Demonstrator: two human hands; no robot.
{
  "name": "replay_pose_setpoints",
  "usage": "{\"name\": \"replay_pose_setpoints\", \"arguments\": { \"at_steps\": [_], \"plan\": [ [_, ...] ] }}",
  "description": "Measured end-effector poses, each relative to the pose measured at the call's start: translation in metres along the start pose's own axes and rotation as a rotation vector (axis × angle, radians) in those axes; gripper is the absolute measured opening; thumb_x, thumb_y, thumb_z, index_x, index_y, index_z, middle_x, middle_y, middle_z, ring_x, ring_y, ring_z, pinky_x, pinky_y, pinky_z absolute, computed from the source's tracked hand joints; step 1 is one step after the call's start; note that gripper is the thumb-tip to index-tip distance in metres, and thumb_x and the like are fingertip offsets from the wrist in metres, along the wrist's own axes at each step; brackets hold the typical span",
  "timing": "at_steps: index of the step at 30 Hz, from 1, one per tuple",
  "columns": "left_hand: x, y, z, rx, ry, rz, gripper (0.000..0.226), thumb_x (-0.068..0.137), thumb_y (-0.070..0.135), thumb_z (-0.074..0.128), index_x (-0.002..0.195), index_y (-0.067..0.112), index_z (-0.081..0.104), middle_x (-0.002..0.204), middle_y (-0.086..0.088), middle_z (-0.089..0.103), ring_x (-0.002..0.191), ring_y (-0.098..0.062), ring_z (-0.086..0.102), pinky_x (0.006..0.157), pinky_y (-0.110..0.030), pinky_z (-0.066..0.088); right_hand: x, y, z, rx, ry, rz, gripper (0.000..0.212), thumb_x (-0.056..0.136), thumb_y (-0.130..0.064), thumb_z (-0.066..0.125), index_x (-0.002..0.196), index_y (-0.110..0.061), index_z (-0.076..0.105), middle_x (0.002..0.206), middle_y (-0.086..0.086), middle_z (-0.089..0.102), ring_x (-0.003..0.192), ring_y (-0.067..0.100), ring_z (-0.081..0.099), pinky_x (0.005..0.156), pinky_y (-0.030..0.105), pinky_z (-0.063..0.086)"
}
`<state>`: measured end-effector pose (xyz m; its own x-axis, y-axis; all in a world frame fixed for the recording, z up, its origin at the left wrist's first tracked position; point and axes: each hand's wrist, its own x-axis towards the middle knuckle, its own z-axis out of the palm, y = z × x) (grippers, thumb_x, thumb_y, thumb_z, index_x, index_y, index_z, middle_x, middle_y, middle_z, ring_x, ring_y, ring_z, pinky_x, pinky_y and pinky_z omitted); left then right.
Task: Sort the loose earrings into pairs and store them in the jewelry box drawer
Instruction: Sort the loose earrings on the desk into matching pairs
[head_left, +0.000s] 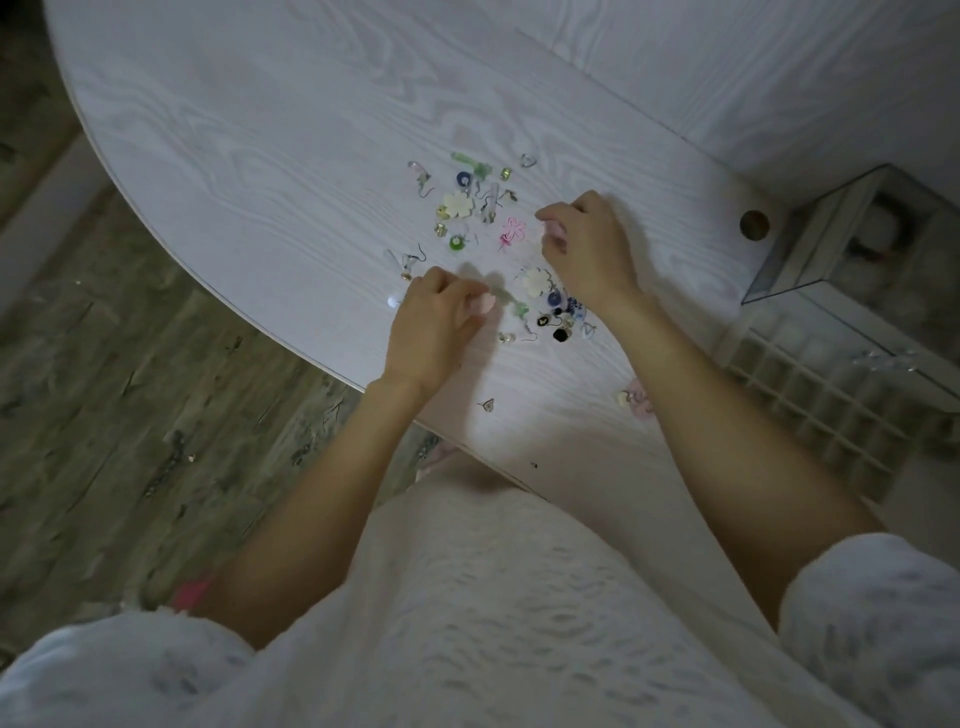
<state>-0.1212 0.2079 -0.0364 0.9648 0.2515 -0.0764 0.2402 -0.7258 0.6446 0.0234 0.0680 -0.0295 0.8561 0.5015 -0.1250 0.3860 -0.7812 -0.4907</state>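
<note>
Head view: loose earrings (470, 208), small mixed pieces in green, blue, cream, pink and black, lie scattered near the table's (260, 130) curved near edge. Two cream flower-shaped pieces and one pink flower outline are countable. The left hand (434, 332) pinches a pale pink piece (485, 304) with curled fingers; the right hand (587, 244) pinches another pink piece (555, 231). The glass-walled jewelry box (810, 249) stands at the right edge, beside a gridded drawer (831, 395)

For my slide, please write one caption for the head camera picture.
Two hands, left hand and right hand, sort loose earrings on a white table beside the jewelry box.
</note>
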Motion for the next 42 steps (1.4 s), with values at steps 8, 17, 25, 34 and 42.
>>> {"name": "replay_pose_setpoints", "arguments": {
  "at_steps": [8,17,25,34,42],
  "plan": [
    [-0.038,0.053,0.030,-0.372,-0.183,0.006,0.027,0.086,0.013,0.064,0.113,0.016,0.061,0.107,-0.002,0.065,0.089,-0.014,0.062,0.079,-0.026,0.053,-0.116,0.001,-0.016,0.383,0.160,0.239,0.012,0.091,-0.016,0.056,0.102,-0.016,0.062,0.102,0.002,0.059,0.084,0.007,0.057,0.073,0.009,0.044],
    [-0.057,0.071,0.081,0.034,-0.343,0.176,0.026,0.085,0.020,0.063,0.110,0.018,0.066,0.109,-0.009,0.058,0.081,-0.029,0.062,0.063,-0.035,0.050,-0.214,0.040,0.018,0.353,0.141,0.528,0.014,0.081,-0.021,0.069,0.093,-0.015,0.066,0.090,0.004,0.068,0.081,0.018,0.062,0.075,0.034,0.051],
    [-0.062,0.067,0.087,0.067,-0.286,0.205,0.033,0.082,0.021,0.066,0.114,0.013,0.062,0.105,-0.014,0.058,0.096,-0.032,0.055,0.064,-0.043,0.053,-0.225,0.042,0.024,0.287,0.202,0.533,0.025,0.084,-0.025,0.066,0.105,-0.015,0.060,0.095,0.005,0.057,0.076,0.012,0.053,0.071,0.026,0.044],
    [-0.063,0.065,0.078,-0.020,-0.187,0.008,0.020,0.090,0.027,0.058,0.096,0.011,0.068,0.094,-0.011,0.063,0.079,-0.024,0.060,0.066,-0.025,0.040,-0.197,0.014,0.041,0.339,0.244,0.423,0.016,0.087,-0.021,0.062,0.098,-0.009,0.058,0.104,0.005,0.059,0.076,0.009,0.052,0.067,0.029,0.045],
    [-0.052,0.059,0.070,-0.111,-0.214,-0.068,0.014,0.091,0.025,0.057,0.097,0.012,0.061,0.092,-0.004,0.068,0.079,-0.019,0.062,0.067,-0.027,0.043,-0.195,0.020,0.042,0.312,0.242,0.385,0.021,0.084,-0.012,0.064,0.104,-0.009,0.058,0.112,0.005,0.056,0.085,0.002,0.048,0.071,0.020,0.040]
  ]
}}
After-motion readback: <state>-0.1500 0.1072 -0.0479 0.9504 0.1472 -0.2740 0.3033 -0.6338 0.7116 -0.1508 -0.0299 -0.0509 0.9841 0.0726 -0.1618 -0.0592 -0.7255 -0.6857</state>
